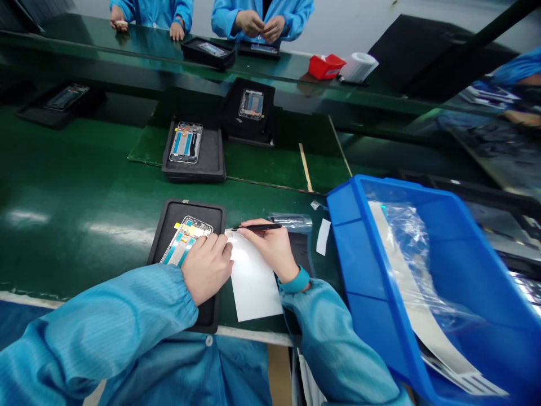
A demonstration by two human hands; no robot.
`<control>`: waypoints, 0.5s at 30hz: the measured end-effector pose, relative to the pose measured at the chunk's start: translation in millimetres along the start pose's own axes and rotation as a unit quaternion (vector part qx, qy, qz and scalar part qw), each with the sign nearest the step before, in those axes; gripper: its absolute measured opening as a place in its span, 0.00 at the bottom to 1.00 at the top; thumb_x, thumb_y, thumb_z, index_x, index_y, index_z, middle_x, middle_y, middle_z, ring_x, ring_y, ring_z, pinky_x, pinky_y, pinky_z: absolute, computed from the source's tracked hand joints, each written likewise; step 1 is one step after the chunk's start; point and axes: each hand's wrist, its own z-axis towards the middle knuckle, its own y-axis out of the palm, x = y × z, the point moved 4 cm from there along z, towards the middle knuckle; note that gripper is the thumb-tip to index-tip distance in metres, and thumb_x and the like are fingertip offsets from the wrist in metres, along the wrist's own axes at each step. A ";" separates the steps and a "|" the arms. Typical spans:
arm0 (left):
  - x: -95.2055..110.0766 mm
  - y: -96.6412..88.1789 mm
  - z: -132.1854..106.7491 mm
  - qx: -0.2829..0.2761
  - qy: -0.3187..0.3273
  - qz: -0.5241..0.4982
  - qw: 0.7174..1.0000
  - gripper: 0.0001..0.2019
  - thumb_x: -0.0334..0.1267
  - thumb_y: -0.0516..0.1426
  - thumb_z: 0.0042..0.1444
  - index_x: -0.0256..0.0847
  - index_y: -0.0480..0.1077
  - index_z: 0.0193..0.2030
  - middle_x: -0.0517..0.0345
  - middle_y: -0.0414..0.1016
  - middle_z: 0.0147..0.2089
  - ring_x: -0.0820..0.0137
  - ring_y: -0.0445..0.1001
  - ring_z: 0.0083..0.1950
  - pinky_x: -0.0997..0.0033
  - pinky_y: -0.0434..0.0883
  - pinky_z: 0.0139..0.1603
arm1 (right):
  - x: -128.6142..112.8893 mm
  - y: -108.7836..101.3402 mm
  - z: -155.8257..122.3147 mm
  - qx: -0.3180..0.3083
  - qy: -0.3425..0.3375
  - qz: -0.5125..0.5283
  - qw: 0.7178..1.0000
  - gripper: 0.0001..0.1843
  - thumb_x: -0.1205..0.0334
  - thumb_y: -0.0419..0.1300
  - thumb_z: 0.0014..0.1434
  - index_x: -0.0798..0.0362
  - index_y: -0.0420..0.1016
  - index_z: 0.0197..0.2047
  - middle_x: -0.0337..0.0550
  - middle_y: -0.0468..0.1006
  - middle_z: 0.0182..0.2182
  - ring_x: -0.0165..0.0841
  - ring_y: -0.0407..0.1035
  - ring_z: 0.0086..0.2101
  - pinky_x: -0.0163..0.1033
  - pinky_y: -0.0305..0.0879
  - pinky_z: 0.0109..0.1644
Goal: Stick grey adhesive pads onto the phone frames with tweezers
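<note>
Fingers of the right hand (273,248) pinch a tool (267,227), seemingly working at the sheet (256,290), steadiness needed next, as the left hand (207,266) curls over the phone (181,243), grip unclear.

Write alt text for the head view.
The right hand holds a slim black tool at the top of a white sheet; the left hand partly covers a phone part in a black tray. A blue bin stands at right.

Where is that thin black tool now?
In the head view, the thin black tool is in the right hand, near the top of the white sheet, right of the left hand.
</note>
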 end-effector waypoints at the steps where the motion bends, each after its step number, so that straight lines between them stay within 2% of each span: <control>1: -0.1 0.3 -0.2 -0.001 0.000 -0.001 1.000 0.13 0.39 0.58 0.62 0.35 0.75 0.50 0.52 0.70 0.38 0.59 0.67 0.41 0.58 0.61 0.41 | 0.3 0.0 0.0 0.002 0.005 0.007 1.000 0.09 0.57 0.73 0.51 0.51 0.84 0.35 0.46 0.86 0.35 0.40 0.81 0.36 0.45 0.78 0.42; 10: -1.6 2.1 1.5 -0.016 -0.007 -0.020 1.000 0.15 0.40 0.60 0.60 0.34 0.76 0.50 0.51 0.70 0.39 0.59 0.68 0.43 0.58 0.64 0.41 | 2.5 -5.9 -0.5 0.030 0.027 0.058 0.997 0.10 0.55 0.74 0.48 0.50 0.84 0.32 0.44 0.86 0.32 0.40 0.81 0.34 0.44 0.77 0.39; 15: -12.6 -3.6 2.6 -0.041 -0.011 -0.068 0.997 0.16 0.43 0.60 0.60 0.37 0.77 0.50 0.49 0.71 0.42 0.57 0.70 0.45 0.58 0.66 0.42 | -9.6 -15.4 -6.2 0.055 0.028 0.071 0.996 0.08 0.57 0.74 0.49 0.50 0.83 0.32 0.43 0.86 0.31 0.38 0.80 0.33 0.42 0.77 0.37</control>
